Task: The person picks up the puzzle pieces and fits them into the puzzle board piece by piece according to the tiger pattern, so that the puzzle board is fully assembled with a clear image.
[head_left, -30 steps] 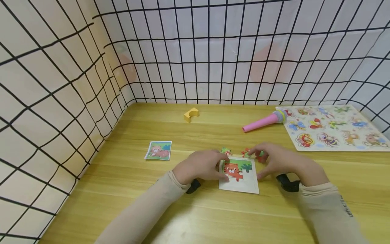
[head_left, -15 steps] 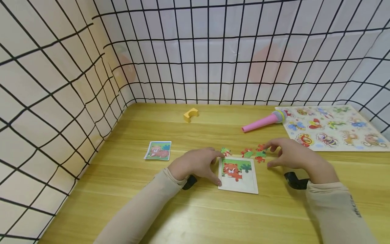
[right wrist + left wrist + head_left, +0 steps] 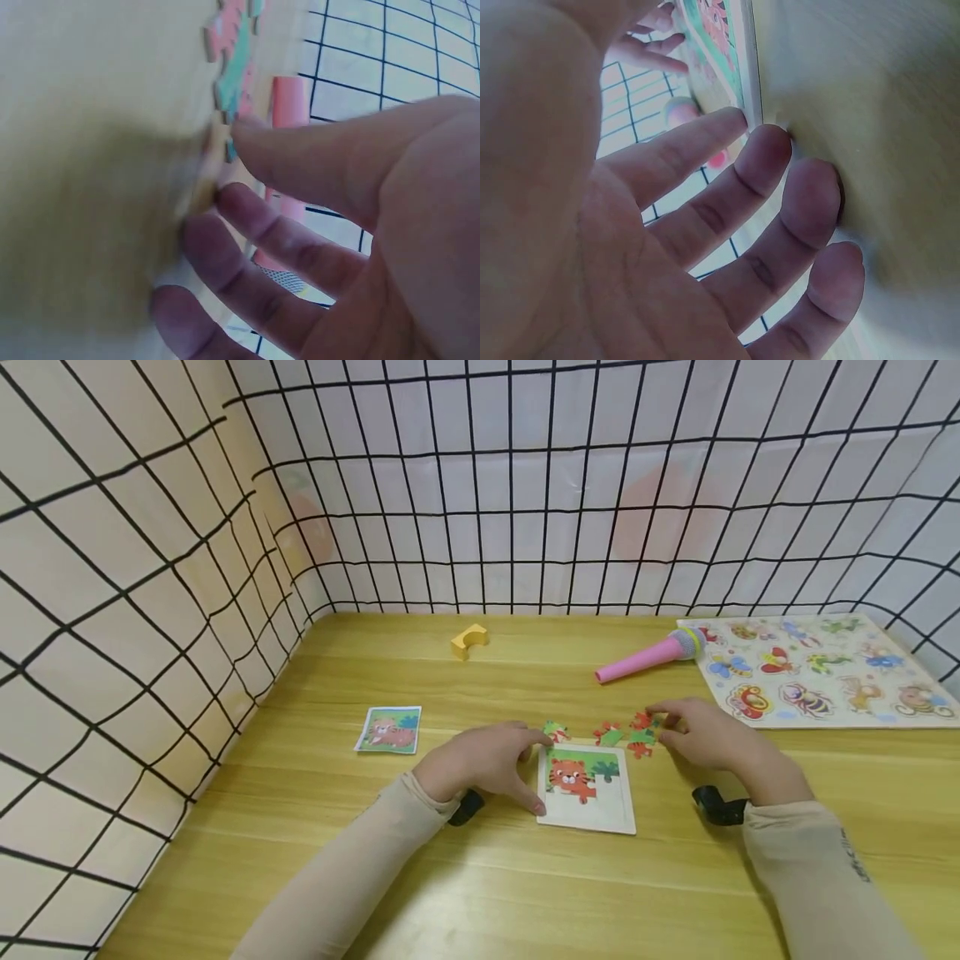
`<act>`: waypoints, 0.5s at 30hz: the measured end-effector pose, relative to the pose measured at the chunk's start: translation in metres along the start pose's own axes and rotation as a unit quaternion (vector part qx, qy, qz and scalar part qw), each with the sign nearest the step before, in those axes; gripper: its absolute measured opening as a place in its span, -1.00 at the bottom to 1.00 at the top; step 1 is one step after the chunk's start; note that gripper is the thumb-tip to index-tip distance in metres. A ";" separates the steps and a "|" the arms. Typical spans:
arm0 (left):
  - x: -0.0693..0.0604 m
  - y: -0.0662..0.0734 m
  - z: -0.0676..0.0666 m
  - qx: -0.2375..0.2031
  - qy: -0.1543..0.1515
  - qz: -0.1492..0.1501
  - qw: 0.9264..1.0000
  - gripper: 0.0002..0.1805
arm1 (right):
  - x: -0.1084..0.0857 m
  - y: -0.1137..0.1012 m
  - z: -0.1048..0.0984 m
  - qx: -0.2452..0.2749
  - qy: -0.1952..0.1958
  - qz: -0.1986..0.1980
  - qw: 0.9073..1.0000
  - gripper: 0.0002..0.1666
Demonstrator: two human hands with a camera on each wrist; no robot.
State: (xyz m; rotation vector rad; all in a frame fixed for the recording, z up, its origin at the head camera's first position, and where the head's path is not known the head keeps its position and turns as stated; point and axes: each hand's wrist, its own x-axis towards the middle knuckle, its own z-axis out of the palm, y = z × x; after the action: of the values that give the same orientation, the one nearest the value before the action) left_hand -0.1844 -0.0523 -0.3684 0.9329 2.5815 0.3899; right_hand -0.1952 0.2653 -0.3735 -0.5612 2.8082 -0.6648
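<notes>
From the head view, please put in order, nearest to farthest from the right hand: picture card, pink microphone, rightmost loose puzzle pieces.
1. Rightmost loose puzzle pieces: just left of the right hand.
2. Pink microphone: farther back, slightly left.
3. Picture card: far over on the left.

Bright, even light fills the room, leaving only soft shadows on the wood tabletop beside the left sleeve and right sleeve, plus a whitish sheen towards its near side. The black grid bends at the outer edges of the wide head view. Both wrist views look duller and hazier: broad grey shade lies on the wood, the right hand's thumb tip and the puzzle pieces blur, and the sheeting behind washes out.
</notes>
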 end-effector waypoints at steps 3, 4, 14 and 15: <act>0.001 0.000 0.000 -0.001 0.001 0.001 1.000 0.00 | 0.001 0.001 0.003 -0.013 0.006 0.007 1.000 -0.45; 0.001 -0.001 0.000 -0.002 0.002 0.002 1.000 0.00 | 0.002 0.002 0.004 -0.017 0.008 0.008 1.000 -0.45; 0.002 0.000 0.001 -0.007 0.001 0.002 1.000 0.00 | 0.002 0.004 0.010 -0.011 0.027 0.025 0.999 -0.64; 0.002 0.000 0.001 -0.009 0.001 0.002 1.000 0.00 | 0.001 0.004 0.010 -0.006 0.027 0.027 0.999 -0.67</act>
State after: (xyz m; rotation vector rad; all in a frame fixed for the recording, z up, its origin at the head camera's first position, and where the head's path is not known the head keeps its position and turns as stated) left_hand -0.1850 -0.0510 -0.3701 0.9321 2.5737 0.4133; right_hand -0.1948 0.2641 -0.3839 -0.4753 2.8686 -0.6615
